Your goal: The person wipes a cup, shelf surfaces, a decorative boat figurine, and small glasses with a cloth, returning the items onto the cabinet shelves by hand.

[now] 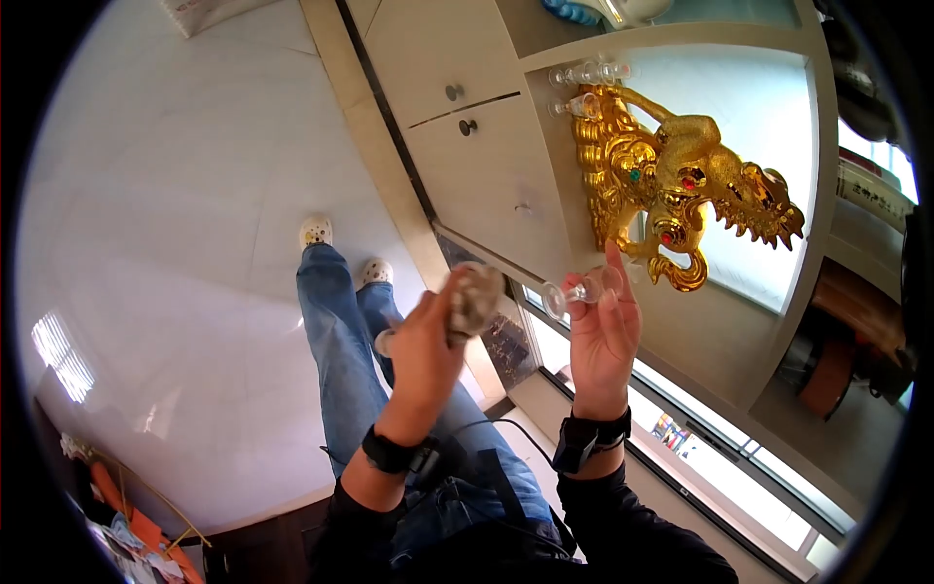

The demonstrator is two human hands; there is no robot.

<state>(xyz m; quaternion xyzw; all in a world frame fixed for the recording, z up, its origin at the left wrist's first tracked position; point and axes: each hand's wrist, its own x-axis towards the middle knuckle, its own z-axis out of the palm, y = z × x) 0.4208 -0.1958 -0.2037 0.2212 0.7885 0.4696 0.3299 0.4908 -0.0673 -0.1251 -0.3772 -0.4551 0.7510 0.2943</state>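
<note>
My left hand (423, 355) is closed around a crumpled, greyish-beige cloth (476, 300), smeared by motion; part of the bundle is hidden by the fingers. Beside it, my right hand (605, 336) grips a small clear stemmed glass (584, 291) between thumb and fingers, its round foot toward the cloth. The cloth and the glass are apart. Just beyond my right fingertips stands a golden dragon-like figurine (671, 180) with red and green stones, on a cabinet shelf. More small stemmed glasses (589, 74) stand by the figurine's far end.
Below the shelf are pale cabinet doors (486, 175) with round knobs. Brown items (839, 341) fill a neighbouring compartment at the right. A white object (632, 12) lies in another compartment. Pale glossy floor (195, 243) spreads to the left, and a cable (506, 428) hangs near my wrists.
</note>
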